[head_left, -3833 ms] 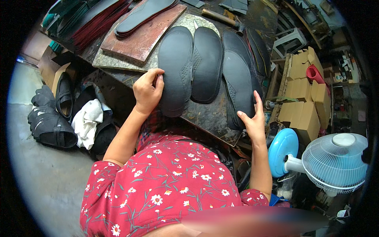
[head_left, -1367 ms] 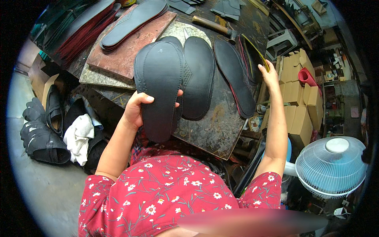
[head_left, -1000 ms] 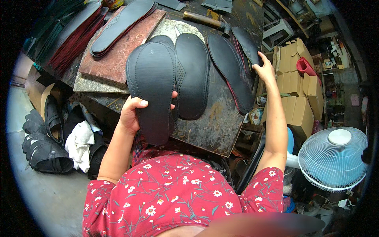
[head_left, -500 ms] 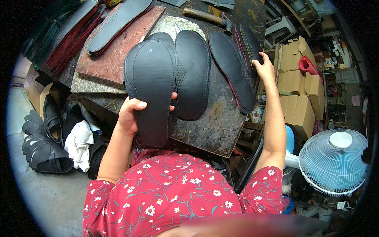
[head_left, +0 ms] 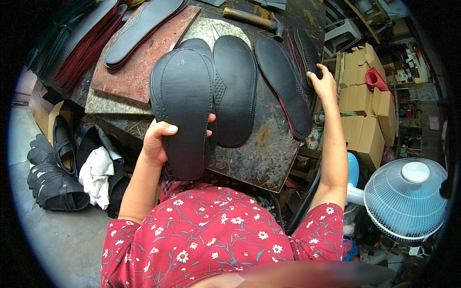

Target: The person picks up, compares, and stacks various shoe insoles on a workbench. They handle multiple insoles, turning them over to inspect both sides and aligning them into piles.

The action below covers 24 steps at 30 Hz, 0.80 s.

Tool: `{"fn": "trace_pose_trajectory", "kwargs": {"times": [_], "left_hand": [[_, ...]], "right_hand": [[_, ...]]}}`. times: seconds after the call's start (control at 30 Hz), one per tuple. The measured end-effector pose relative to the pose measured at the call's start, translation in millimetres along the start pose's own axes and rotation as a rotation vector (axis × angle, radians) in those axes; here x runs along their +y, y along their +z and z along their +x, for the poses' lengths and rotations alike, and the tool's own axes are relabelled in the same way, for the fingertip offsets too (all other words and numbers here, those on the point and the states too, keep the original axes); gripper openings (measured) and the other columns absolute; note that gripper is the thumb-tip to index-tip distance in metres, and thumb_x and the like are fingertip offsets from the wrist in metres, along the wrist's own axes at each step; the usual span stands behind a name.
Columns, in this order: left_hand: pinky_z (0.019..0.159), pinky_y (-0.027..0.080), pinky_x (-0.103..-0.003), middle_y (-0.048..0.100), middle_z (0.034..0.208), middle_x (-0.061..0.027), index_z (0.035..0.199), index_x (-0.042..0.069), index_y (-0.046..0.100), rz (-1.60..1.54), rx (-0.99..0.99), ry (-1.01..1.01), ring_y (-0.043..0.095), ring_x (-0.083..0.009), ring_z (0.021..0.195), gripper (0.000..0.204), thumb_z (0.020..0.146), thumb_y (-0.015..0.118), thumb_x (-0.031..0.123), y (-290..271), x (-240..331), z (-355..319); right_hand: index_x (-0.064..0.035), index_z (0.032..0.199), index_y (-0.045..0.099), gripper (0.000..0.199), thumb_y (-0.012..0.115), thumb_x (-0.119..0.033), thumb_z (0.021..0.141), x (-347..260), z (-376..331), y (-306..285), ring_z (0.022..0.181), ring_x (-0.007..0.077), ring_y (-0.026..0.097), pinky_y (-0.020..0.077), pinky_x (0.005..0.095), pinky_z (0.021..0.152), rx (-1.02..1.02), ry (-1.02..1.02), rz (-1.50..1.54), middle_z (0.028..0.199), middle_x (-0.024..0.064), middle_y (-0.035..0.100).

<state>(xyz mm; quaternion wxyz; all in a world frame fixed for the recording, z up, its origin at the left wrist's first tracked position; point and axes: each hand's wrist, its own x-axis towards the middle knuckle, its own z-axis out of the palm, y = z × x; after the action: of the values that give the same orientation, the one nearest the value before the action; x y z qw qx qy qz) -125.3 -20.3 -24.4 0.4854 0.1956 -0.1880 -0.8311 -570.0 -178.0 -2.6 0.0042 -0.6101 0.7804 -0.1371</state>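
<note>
My left hand is closed around the narrow end of a black shoe insole with a stitched edge, its thumb on top. Part of another black insole shows behind it. Beside these, a wide black insole with a dotted patch lies on the dark worktable. Farther right, a long black insole with a red edge rests at a slant. At the table's right edge my right hand curls its thumb and fingers around the rim of several overlapping dark insoles; its lower fingers are hidden.
A hammer lies at the back of the table. More insoles are stacked on a reddish board. Black shoes and a white cloth sit low at left. Cardboard boxes and a fan stand at right.
Both hands keep nearly the same place and grip. The view shifts slightly; the insoles at the right edge show a little more spread apart.
</note>
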Motion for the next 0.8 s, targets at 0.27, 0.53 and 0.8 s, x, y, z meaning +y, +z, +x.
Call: {"fn": "trace_pose_trajectory", "kwargs": {"times": [0.27, 0.53, 0.8], "left_hand": [[0.095, 0.054, -0.055, 0.049, 0.137, -0.0319, 0.141, -0.014, 0.036, -0.015, -0.008, 0.004, 0.059, -0.0431, 0.119, 0.084, 0.067, 0.063, 0.016, 0, -1, 0], [0.095, 0.054, -0.055, 0.049, 0.138, -0.0316, 0.142, -0.014, 0.035, -0.011, -0.016, -0.004, 0.059, -0.0430, 0.119, 0.085, 0.068, 0.064, 0.017, 1, 0, 0], [0.096, 0.053, -0.055, 0.048, 0.139, -0.0309, 0.142, -0.013, 0.035, -0.012, -0.009, 0.000, 0.057, -0.0427, 0.121, 0.084, 0.068, 0.063, 0.017, 0, -1, 0]], "right_hand": [[-0.0114, 0.127, 0.063, 0.054, 0.072, -0.037, 0.081, 11, 5, 0, 0.108, 0.0351, 0.066, 0.0501, 0.0420, 0.096, 0.099, 0.009, 0.160, 0.116, 0.0206, 0.069], [-0.0140, 0.125, 0.064, 0.051, 0.072, -0.038, 0.081, 24, 17, -4, 0.100, 0.0317, 0.069, 0.0522, 0.0414, 0.089, 0.130, 0.029, 0.252, 0.109, 0.0189, 0.071], [-0.0160, 0.131, 0.059, 0.059, 0.070, -0.044, 0.080, -5, -1, -3, 0.112, 0.0340, 0.062, 0.0494, 0.0446, 0.095, 0.093, -0.023, 0.036, 0.127, 0.0159, 0.064]]}}
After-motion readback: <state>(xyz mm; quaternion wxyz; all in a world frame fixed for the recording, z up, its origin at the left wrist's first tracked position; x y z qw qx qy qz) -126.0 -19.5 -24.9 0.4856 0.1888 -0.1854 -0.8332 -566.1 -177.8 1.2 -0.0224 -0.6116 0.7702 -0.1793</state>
